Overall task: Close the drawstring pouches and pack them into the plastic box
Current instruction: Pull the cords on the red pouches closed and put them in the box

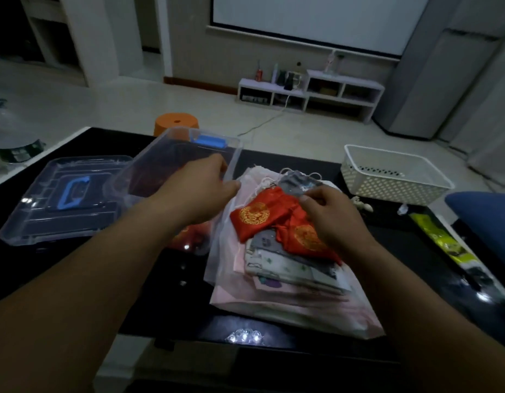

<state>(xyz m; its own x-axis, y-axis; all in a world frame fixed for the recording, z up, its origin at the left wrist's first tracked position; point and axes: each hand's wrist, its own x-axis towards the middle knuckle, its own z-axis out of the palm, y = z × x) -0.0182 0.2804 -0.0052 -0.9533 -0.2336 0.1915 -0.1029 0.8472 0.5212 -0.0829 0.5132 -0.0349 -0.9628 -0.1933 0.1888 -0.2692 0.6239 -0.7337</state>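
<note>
On the black tabletop point(171, 302), a stack of drawstring pouches point(288, 273) lies just right of the clear plastic box point(166, 154), which is tilted. The left hand point(203, 188) grips the box's right wall. The right hand point(330, 217) rests on the red pouches point(257, 217), fingertips pinching a grey pouch point(299, 182). A lid point(61, 199) lies to the left, a white basket point(393, 177) to the right.

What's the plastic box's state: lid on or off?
Off: the lid lies flat on the table, left of the open-topped plastic box.
</note>
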